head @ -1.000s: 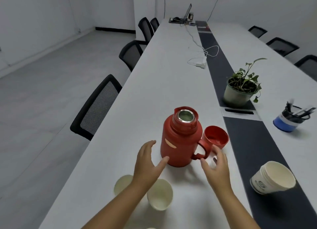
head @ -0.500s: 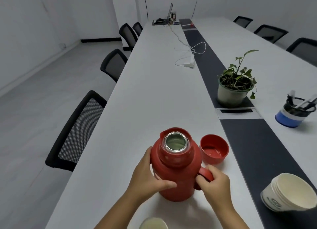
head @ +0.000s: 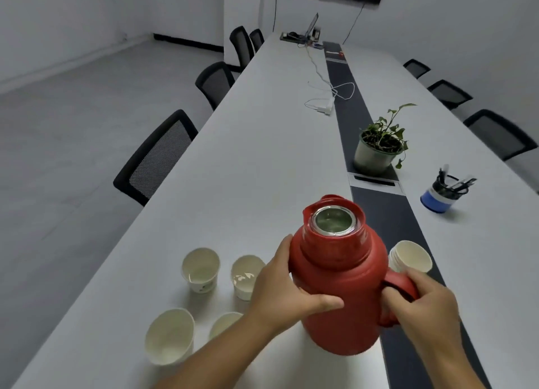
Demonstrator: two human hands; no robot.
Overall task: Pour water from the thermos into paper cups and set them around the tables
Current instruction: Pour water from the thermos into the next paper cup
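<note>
Red round-bodied thermos, steel mouth uncapped, upright over white worktop. L hand cups its body; R hand grips handle. Four paper cups left of thermos.

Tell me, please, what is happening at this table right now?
A person holds an open red thermos: the left hand grips its body, the right hand its handle. Four paper cups stand on the white table to its left; a stack of cups lies behind.

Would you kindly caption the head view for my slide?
Both hands, left and right, grip the open red thermos beside four paper cups.
</note>
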